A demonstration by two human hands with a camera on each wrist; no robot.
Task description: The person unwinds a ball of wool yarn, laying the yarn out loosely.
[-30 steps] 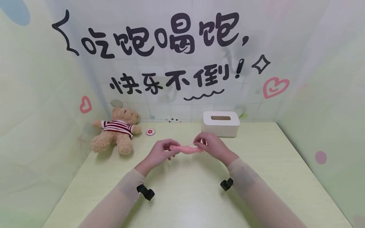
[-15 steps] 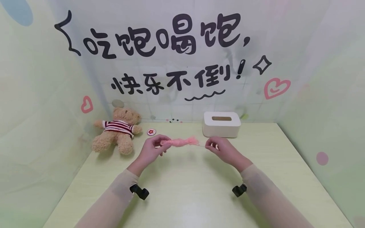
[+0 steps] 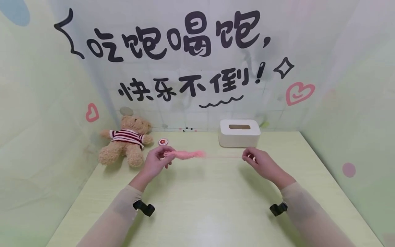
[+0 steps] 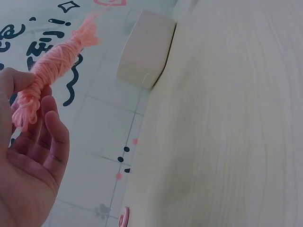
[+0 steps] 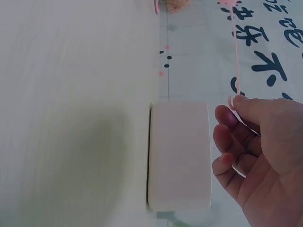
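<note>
A small skein of pink yarn, wound round its middle with loops at one end and a loose tuft at the other, is held above the table. My left hand pinches it near the looped end between thumb and fingers. From the tufted end a single strand of yarn runs taut to the right. The strand's end is pinched between thumb and index finger of my right hand, and a short tail sticks out there in the right wrist view. The other right fingers are loosely curled.
A white tissue box stands at the back of the table, behind the right hand. To the left, a teddy bear in a striped shirt leans near the wall, beside a round flower badge. Printed curtains enclose the table.
My hands have moved apart, the right one farther to the right and the left one to the left with the skein. The strand between them has grown much longer.
</note>
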